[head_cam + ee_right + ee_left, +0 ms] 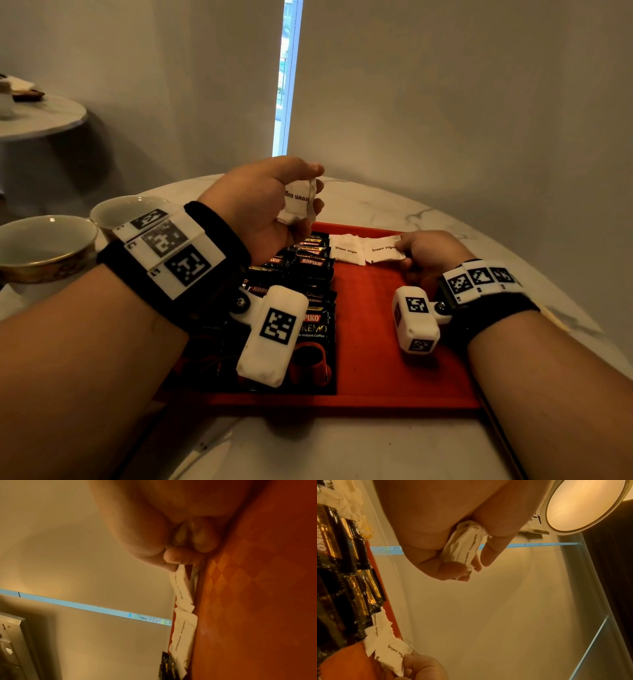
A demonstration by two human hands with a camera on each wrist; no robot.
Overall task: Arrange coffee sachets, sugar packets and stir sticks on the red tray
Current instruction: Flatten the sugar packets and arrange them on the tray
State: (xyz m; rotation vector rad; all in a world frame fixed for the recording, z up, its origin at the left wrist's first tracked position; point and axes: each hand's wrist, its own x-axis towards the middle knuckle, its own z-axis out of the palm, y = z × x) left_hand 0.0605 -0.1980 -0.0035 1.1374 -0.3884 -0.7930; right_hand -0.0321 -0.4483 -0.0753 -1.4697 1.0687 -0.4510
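head view: the red tray sits on the marble tabletop w/ its long side along the near edge. black coffee sachets overlap in a column down the tray's left side. two white sugar packets lie flat at the far edge, side by side: the placed packet just right of the sachets, the second packet touching it on the right. the right hand pinches the second packet's right end, fingers curled, low on the tray. the left hand hovers above the sachets' far end, gripping a small stack of packets upright. key relation, as a guess: the next free slot is right of the second packet, along the far edge, so the stack must cross rightward; right hand is nearer. two cups stand at the tabletop's left edge. no stir sticks clearly seen.

left wrist: stack is crinkly paper, soft, serrated ends, held betw. thumb and fingers. sachets look glossy foil w/ zigzag edges.

right wrist: right-hand fingertips pinch the second packet; tray shows a diamond-textured surface.
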